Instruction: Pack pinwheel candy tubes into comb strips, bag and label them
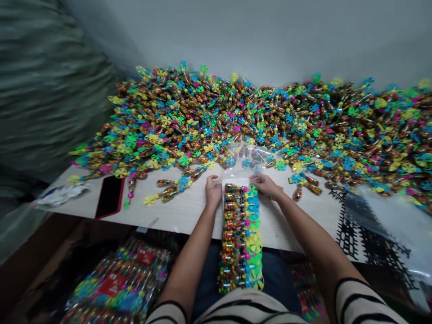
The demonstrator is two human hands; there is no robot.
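Heaped toys (202, 119) and phone (110, 196) on pale table (180, 215).

This looks like a small packing workshop: a long heap of fan-topped tubes (209, 117) covers the back of the desk (178, 216), a neat row of tubes (232, 234) lies at its front, black slotted strips (347, 225) and clear plastic (408, 225) sit right, and red-labelled packs (114, 288) are piled below.

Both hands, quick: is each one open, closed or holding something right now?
Left hand: closed, holding one side of the clear plastic bag.
Right hand: closed, pinching the other side of the same bag.
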